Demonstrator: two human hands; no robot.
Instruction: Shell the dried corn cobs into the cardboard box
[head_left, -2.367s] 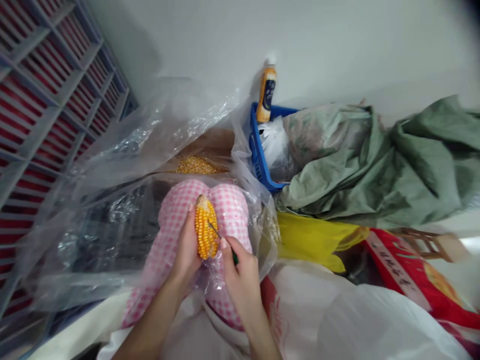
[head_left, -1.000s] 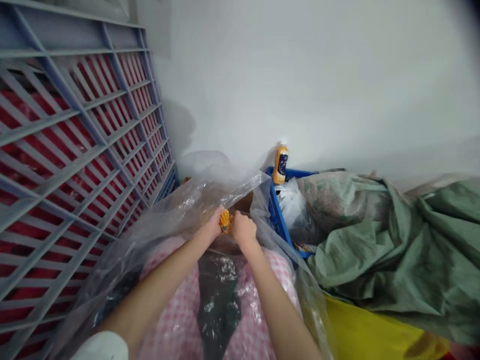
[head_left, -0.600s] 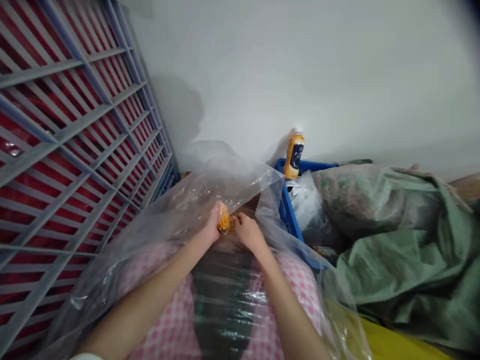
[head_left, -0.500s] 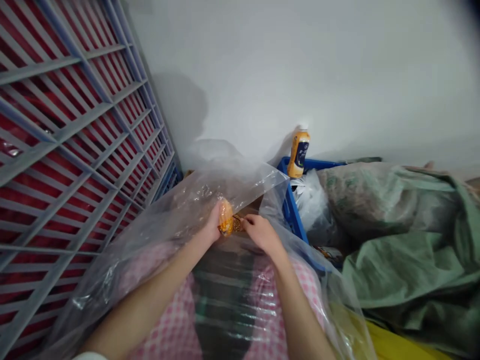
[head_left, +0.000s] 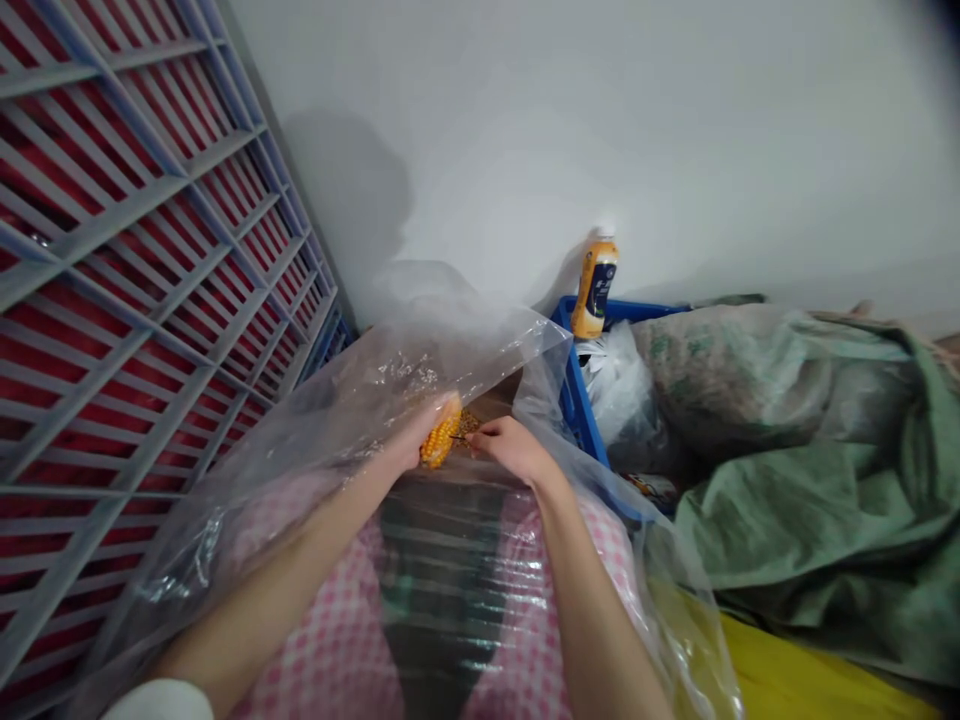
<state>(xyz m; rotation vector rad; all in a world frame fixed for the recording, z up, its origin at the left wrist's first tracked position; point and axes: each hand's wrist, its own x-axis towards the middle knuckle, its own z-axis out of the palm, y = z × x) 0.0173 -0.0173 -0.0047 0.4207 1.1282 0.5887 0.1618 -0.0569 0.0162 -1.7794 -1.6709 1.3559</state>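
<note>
My left hand [head_left: 422,428] is wrapped round an ear of corn [head_left: 441,436] with yellow-orange kernels, which it holds at a tilt. Close by on the right, my right hand [head_left: 506,443] pinches a thin dark pointed tool [head_left: 459,437]; its tip reaches the cob's side, and its exact kind is too small to tell. Loose kernels [head_left: 471,420] show just behind the cob. A large clear plastic sheet or bag [head_left: 352,400] spreads round both hands and over the pink checked cloth [head_left: 330,640] on my lap.
At left stands a tall slatted crate [head_left: 187,190] with red material behind its bars. On the right a blue crate [head_left: 585,415] holds a white plastic bag [head_left: 622,400], and an orange bottle [head_left: 595,285] stands at its corner. Beyond lie greenish sacks [head_left: 795,510]. A pale wall [head_left: 487,130] rises behind.
The ear of corn has turned from nearly upright to a tilt, and my left hand has shifted slightly left. My right hand has moved a little left and up. The whole view has shifted slightly.
</note>
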